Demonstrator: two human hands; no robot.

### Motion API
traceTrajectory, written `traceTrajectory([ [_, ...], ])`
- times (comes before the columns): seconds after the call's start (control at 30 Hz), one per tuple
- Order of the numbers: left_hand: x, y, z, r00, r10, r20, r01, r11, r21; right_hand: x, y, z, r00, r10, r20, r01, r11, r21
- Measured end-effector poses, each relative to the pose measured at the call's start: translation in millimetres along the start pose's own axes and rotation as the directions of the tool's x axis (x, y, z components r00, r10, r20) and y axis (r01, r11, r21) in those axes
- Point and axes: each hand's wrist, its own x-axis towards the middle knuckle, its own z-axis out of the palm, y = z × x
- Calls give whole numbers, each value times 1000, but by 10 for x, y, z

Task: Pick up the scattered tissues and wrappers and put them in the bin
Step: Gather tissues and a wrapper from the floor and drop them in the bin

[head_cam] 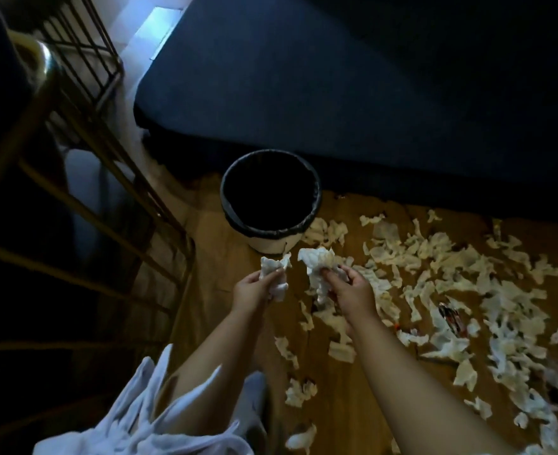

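Head camera is looking down on the left hand [254,285], whose grip is curling round a small tissue wad [276,270], and on the right hand [350,290], whose grip is pinching a larger tissue wad [317,261] between thumb and fingertips. Both wads are hanging in the air just in front of the bin [268,245], not over its mouth. It is standing upright on the wooden floor [225,284], round and pale-walled, with a black liner [313,205] folding over its rim; its inside is showing only black, so I cannot tell what is lying in it. To the right, scattered tissues [451,284] are covering the floor, white to cream, torn into crumpled strips and scraps, some touching the bin's base. Among them a dark red-and-white wrapper [450,318] is lying flat, its print too blurred to read. A dark blue bed [304,77] is running behind the bin, a metal rack [74,133] is standing at the left, and a white cloth [139,408] is bunching at the bottom edge.
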Motion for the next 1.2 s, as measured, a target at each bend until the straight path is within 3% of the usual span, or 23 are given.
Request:
traceTrajectory([
  [0.2, 1017, 683, 45, 997, 61, -50, -58, 997, 56, 1038, -418, 717, 996, 44, 79, -52, 994, 98],
  [0.3, 1518, 891, 89, 993, 81, -83, -70, 989, 128, 1447, -599, 1004, 996, 22, 88, -28, 997, 65],
  [0.53, 2077, 1174, 227, 998, 12, -62, -6, 995, 97, 1966, -799, 1368, 982, 149, 116, -156, 986, 56],
  [0.67, 2128, 1258, 246, 999, 27, -22, -23, 987, 161, 2000, -841, 1374, 978, 173, 114, -186, 976, 115],
  [0.87, 1965, 1164, 229, 999, 39, -5, -36, 973, 229, 1836, -695, 1187, 983, 136, 125, -146, 987, 69],
  [1.2, 879, 609, 309, 990, 100, 101, -131, 918, 374, 882, -352, 514, 991, 59, 118, -58, 998, -13],
])
